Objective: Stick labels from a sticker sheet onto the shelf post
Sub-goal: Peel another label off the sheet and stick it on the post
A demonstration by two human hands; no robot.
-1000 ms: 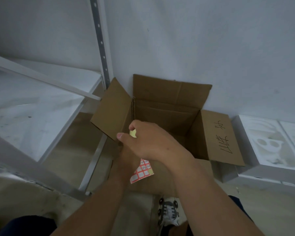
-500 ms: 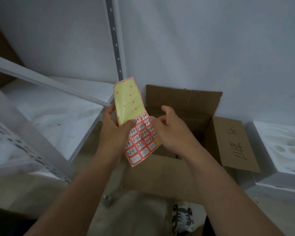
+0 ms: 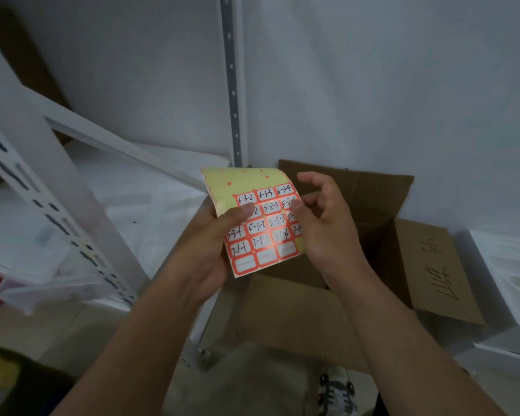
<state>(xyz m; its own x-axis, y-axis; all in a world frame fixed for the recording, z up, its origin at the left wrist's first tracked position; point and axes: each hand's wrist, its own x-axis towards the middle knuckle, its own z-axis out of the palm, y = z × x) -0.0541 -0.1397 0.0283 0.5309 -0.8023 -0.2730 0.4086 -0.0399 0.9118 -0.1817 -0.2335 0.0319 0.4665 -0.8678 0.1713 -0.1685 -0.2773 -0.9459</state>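
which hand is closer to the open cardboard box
Right. The right hand hovers directly over the cardboard box opening, fingertips at the sticker sheet edge. The left hand grips the sheet's left side, off the box's left edge.

Plain grey-white wall [image 3: 373,85] fills the back, dimly and evenly lit. Down to the right, an open cardboard box [image 3: 357,190] sits against it – one flap [image 3: 436,265] lies outward with dark handwriting. Far right, white moulded foam trays [image 3: 511,280] beside the box. Pale white shelf board [image 3: 150,199] on the left, scuffed – and below, a beige floor [image 3: 252,382], a sneaker [image 3: 336,391] just showing
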